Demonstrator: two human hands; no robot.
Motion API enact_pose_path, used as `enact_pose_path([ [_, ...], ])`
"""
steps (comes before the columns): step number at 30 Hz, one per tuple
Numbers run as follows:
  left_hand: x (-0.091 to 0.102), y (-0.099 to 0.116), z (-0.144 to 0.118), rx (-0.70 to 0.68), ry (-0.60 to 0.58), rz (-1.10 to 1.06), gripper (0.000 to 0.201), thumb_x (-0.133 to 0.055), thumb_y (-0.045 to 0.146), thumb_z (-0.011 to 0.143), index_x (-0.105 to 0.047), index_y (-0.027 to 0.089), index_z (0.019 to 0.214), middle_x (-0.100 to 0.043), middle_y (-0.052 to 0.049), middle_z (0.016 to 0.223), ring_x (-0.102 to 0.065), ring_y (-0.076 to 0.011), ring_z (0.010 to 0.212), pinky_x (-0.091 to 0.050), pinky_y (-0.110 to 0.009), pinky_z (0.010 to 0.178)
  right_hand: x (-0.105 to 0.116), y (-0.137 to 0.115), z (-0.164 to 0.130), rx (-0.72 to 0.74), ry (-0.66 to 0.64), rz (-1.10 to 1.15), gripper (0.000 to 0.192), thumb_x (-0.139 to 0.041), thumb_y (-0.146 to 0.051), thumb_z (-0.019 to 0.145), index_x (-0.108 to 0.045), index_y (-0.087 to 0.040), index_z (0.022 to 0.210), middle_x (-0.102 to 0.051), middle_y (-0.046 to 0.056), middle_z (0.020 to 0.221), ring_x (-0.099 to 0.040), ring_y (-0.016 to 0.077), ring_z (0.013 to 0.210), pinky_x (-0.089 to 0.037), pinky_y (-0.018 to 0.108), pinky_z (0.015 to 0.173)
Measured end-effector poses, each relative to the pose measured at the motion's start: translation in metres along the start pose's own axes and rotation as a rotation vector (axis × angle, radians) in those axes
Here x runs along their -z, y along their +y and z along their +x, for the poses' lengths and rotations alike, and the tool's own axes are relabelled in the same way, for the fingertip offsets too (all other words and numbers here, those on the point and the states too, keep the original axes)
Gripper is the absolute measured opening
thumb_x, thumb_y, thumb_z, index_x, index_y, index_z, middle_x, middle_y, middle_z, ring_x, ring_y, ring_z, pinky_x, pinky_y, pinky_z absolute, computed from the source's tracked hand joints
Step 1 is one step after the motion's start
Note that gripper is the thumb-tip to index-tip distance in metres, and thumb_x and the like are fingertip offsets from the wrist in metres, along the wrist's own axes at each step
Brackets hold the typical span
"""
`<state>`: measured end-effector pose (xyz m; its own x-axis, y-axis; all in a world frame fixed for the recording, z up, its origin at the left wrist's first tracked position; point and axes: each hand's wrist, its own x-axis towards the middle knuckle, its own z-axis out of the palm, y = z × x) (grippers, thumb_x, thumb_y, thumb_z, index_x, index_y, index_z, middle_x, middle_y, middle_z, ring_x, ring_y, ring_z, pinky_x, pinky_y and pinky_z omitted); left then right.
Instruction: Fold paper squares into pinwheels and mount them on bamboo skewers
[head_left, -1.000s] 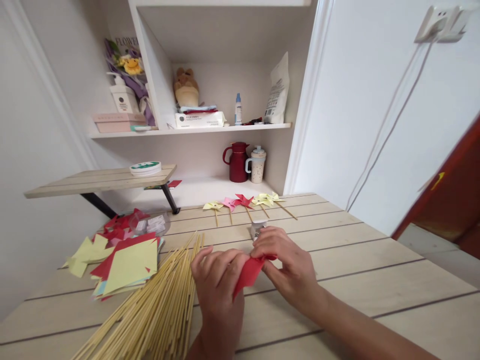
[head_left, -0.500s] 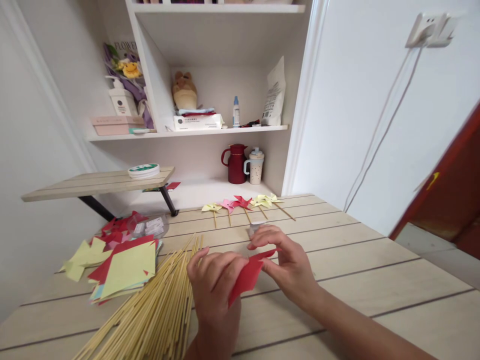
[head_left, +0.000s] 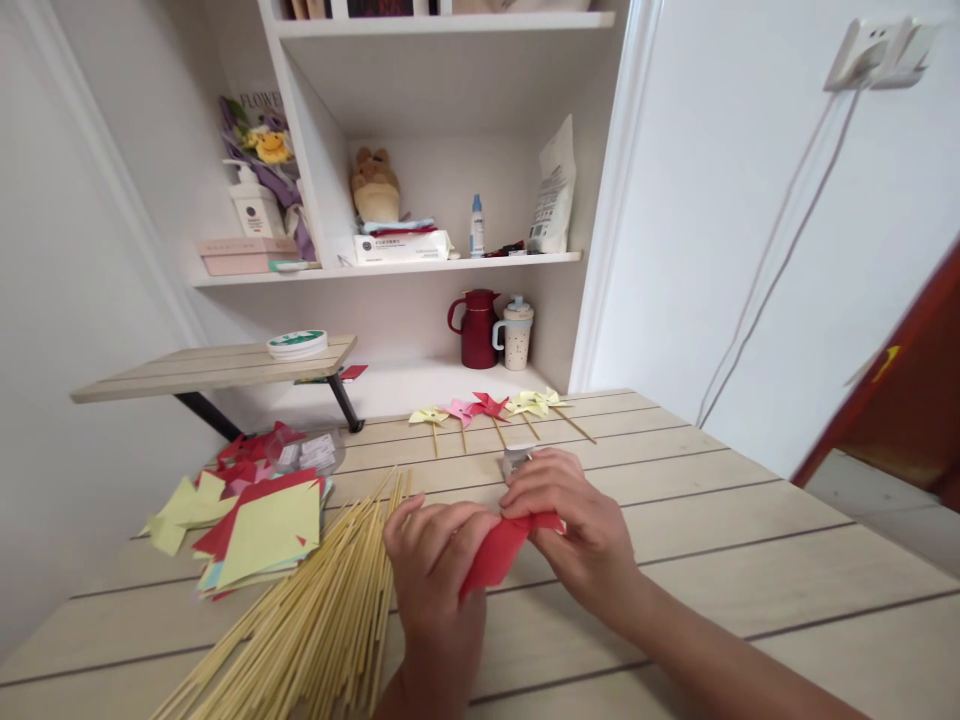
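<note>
Red paper: a folded red piece (head_left: 495, 558) is gripped just above the surface (head_left: 720, 540), spanning the gap between two bare hands.
Left hand: fingers of the left hand (head_left: 435, 550) curl over the paper's near end; the thumb's hold cannot be told.
Right hand: thumb and fingers of the right hand (head_left: 574, 510) pinch the far end.
Finished row: five pinwheels (head_left: 491, 405), yellow, pink and red, lie at the back, each on a stick, apparently complete.
Piece in hand: judging by its folds, this one is partway shaped; no stick shows on it.
Supplies left: a fan of loose sticks (head_left: 315, 610) lies beside the left hand; beyond it sit stacked paper sheets (head_left: 270, 535), with cut red pieces (head_left: 240, 460) and yellow ones (head_left: 184, 510).
Small box: a pale box (head_left: 516, 460), partly hidden, stands just beyond the right fingertips.
Edges: the surface's right edge slants from the white cabinet (head_left: 427, 268) toward the lower right.
Room: the sticks crowd the left side; boards stretching rightward appear to offer the widest room for moving.
</note>
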<state>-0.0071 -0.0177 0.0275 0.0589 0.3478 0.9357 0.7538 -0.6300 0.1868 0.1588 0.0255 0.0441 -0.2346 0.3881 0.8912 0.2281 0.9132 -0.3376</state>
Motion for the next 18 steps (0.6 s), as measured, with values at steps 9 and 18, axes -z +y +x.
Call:
enact_pose_path([
  [9,-0.004,0.013,-0.005,0.15,0.028,-0.011,0.033,-0.054,0.008,0.081,-0.07,0.028,0.102,-0.075,-0.001,0.095,-0.068,-0.0214,0.089,-0.047,-0.043,0.092,0.002,0.004,0.001,0.064,0.07,-0.096,0.018,-0.062,-0.013,0.086,-0.071,-0.029,0.09,-0.075,0.002,0.085,-0.068,0.0235,0.087,-0.046,0.05,0.093],
  [18,0.073,-0.008,-0.01,1.203,0.157,-0.519,0.024,-0.066,0.024,0.081,-0.071,0.016,0.102,-0.074,-0.011,0.099,-0.07,-0.0183,0.092,-0.053,-0.033,0.086,0.022,0.014,-0.005,-0.175,0.268,0.103,0.009,-0.068,-0.017,0.083,-0.072,-0.025,0.082,-0.072,0.003,0.085,-0.065,0.0239,0.09,-0.05,0.046,0.088],
])
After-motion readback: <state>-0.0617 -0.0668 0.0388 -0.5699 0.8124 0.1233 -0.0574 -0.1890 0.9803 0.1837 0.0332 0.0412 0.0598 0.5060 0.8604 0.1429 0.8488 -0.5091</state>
